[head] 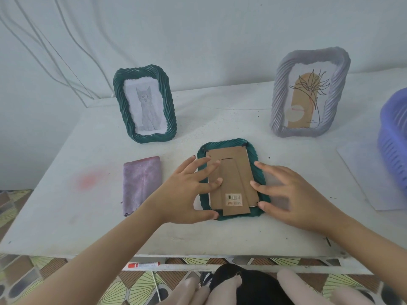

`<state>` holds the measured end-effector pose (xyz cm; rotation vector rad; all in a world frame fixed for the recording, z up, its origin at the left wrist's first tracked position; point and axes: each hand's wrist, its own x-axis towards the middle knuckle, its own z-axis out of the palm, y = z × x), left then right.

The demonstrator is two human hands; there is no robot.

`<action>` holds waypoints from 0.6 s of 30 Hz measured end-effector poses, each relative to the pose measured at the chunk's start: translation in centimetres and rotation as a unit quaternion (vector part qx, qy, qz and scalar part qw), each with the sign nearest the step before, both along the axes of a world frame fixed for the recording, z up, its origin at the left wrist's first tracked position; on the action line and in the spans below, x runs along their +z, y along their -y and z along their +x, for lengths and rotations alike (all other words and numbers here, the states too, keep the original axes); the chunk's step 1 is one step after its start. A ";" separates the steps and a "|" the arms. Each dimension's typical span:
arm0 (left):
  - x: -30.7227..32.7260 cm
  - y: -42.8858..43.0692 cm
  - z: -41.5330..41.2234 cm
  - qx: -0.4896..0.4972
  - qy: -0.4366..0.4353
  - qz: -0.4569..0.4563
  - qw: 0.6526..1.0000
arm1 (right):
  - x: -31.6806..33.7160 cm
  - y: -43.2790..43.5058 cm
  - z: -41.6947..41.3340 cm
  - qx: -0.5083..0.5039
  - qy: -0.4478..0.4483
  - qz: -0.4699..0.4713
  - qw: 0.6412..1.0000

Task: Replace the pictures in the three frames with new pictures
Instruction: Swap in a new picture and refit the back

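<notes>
Face-down frame [235, 172] on table [220, 119], cloth [141, 183] left, cat frame [144, 104] behind-left, flower frame [309, 93] behind-right.

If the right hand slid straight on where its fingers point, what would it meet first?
The face-down green frame: the right hand points left at its right rim, apparently touching it. Next comes the cardboard backing, then the left hand.

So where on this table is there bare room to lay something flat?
Bare: the stretch between the standing green frame and the grey frame, behind the face-down frame; the near-left corner beside the purple cloth; the front strip of the table. Crowded: the right end, with paper sheet and blue basket, and the centre, under left hand and right hand.
</notes>
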<state>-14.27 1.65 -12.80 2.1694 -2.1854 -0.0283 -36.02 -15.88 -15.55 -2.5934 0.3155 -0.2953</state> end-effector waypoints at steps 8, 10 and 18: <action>-1.6 0.2 -0.9 -0.006 -0.005 -0.024 1.000 | -1.3 -0.8 -0.2 -0.028 0.039 0.011 0.999; -1.7 0.1 -1.0 -0.007 -0.006 -0.032 0.999 | -1.3 -0.8 -0.2 -0.029 0.039 0.012 0.999; -2.6 -0.5 -1.5 0.028 -0.062 -0.039 0.997 | -1.1 -0.9 -0.2 -0.049 0.019 0.052 0.997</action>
